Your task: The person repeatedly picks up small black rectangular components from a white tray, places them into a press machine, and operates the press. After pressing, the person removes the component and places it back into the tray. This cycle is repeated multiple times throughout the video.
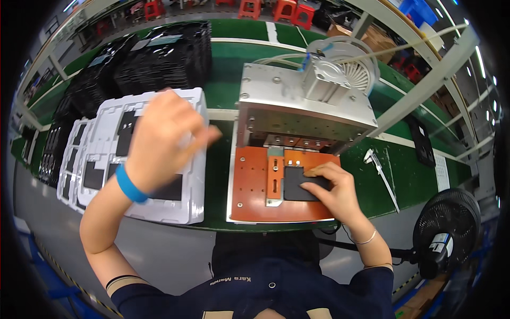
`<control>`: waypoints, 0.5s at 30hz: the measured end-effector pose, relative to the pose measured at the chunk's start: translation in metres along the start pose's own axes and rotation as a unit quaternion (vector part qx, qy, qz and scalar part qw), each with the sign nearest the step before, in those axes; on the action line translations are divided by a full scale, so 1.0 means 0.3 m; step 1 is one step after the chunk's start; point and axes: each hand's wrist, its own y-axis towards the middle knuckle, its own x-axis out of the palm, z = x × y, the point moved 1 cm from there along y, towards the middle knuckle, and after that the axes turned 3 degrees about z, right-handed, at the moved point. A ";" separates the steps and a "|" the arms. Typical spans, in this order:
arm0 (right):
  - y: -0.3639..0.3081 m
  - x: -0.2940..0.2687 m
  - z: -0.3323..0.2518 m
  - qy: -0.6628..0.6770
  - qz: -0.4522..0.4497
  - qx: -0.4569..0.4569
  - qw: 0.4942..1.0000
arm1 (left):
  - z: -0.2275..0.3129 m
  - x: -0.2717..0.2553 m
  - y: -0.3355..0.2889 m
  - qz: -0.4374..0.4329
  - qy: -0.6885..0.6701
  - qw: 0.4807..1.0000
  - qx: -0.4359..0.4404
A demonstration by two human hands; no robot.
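Observation:
A flat black rectangular piece (296, 187) with small metal tabs on its far edge lies on the orange plate (249, 187) of a metal press (276, 87). Its left side sits against an orange and silver stop block (274, 178). My right hand (339, 192) grips the piece at its right end, thumb on top and fingers along the far corner. My left hand (167, 141), with a blue wristband, is raised over a white moulded tray (194, 204) holding similar black pieces (94, 176). Motion smears its fingers, and whether they hold anything is unclear.
Tall stacks of black trays (164, 58) stand behind the white tray. Right of the press lie a caliper (381, 178) and a black tray (419, 141). A black fan (446, 228) stands at the bench's right end. The press head overhangs the plate's far side.

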 end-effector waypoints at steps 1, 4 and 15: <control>0.007 0.017 -0.010 -0.051 0.014 -0.050 0.997 | 0.062 0.029 0.001 -0.051 -0.051 0.997 0.011; 0.024 0.036 -0.015 -0.113 0.030 -0.135 0.984 | 0.215 0.135 -0.019 -0.164 -0.125 0.971 0.124; 0.052 0.067 -0.001 -0.181 -0.036 -0.192 0.964 | 0.313 0.245 -0.058 -0.324 -0.140 0.920 0.168</control>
